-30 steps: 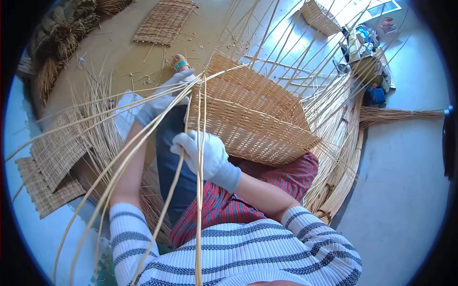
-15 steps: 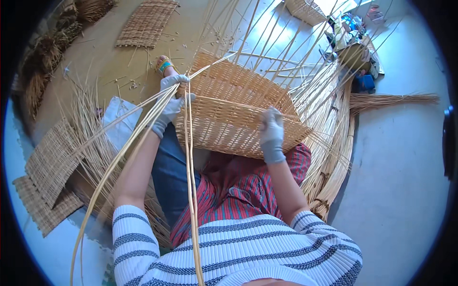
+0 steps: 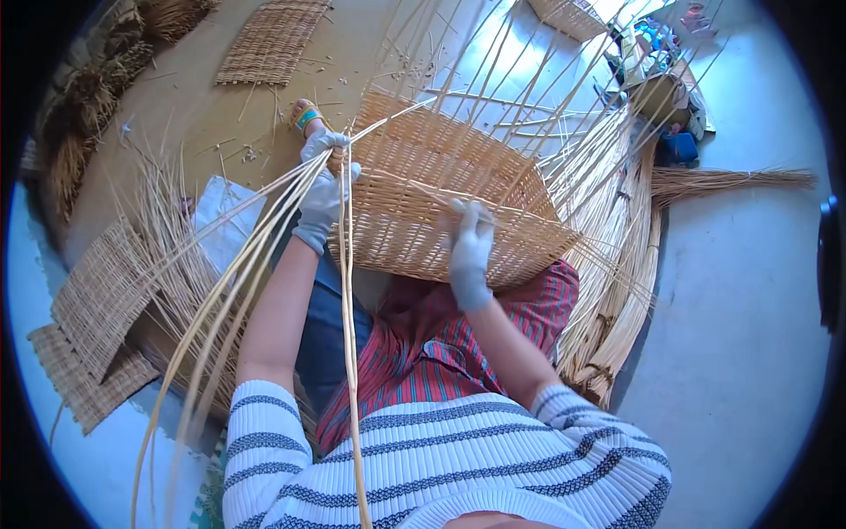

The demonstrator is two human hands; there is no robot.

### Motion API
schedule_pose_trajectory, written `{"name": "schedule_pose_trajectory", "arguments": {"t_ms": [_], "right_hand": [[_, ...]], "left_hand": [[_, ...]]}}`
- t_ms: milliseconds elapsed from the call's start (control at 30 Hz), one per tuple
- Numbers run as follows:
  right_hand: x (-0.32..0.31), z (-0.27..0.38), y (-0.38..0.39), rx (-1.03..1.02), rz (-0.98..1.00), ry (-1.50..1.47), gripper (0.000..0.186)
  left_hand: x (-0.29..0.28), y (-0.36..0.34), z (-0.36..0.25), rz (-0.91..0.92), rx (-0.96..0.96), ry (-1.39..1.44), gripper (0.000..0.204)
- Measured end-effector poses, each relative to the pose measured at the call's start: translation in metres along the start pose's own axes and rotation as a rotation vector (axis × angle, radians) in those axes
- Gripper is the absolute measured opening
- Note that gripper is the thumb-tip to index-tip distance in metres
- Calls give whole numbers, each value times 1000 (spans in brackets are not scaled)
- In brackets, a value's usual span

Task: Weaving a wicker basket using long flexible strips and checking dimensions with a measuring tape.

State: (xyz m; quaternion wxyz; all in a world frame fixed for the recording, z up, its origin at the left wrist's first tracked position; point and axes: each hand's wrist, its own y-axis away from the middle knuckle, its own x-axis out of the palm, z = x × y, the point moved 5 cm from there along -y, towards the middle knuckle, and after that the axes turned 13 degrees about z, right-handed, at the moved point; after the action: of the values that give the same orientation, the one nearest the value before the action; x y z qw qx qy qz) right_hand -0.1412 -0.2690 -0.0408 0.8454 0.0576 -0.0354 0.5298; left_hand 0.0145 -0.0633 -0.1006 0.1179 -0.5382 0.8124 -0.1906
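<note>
A half-woven wicker basket (image 3: 397, 234) rests against my lap, tilted, its tall stakes rising from the far side. My left hand (image 3: 324, 181), in a whitish glove, is closed round several pale wicker rods (image 3: 273, 212) at the basket's left corner. These rods trail down to the lower left, and another long rod (image 3: 351, 353) runs straight back toward my chest. My right hand (image 3: 471, 247), gloved too, lies on the near wall, its fingers bent over the rim strand; the fingertips are partly blurred.
Bundles of peeled rods (image 3: 608, 291) lie to my right, with a darker bundle (image 3: 731, 182) beyond. Woven panels lie at left (image 3: 106, 291) and at the far left (image 3: 273, 42). Loose rods (image 3: 176, 238) and a white sack (image 3: 225, 220) are beside my left leg.
My right hand has moved left along the basket's near rim. My left hand keeps its grip at the corner, while the trailing rods have swung slightly and blur at their lower ends.
</note>
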Motion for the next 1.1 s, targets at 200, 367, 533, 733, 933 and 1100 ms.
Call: {"name": "schedule_pose_trajectory", "arguments": {"t_ms": [200,367,533,733,933,1100], "right_hand": [[78,0,-45,-16,316,892,47],[101,-8,-105,207,416,1216,45],[70,-6,-48,-287,451,598,49],[-75,-16,7,7,-273,88,37],[-3,75,-119,-868,-42,1167,48],[-94,44,-56,-519,89,-14,42]], "left_hand": [[5,8,-2,-41,-86,-80,78],[23,87,-33,-356,-423,-60,31],[72,55,-81,-36,10,-418,20],[109,-17,-20,628,-893,-103,36],[111,-9,-16,347,-901,22,42],[112,-12,-54,183,-459,-473,40]]}}
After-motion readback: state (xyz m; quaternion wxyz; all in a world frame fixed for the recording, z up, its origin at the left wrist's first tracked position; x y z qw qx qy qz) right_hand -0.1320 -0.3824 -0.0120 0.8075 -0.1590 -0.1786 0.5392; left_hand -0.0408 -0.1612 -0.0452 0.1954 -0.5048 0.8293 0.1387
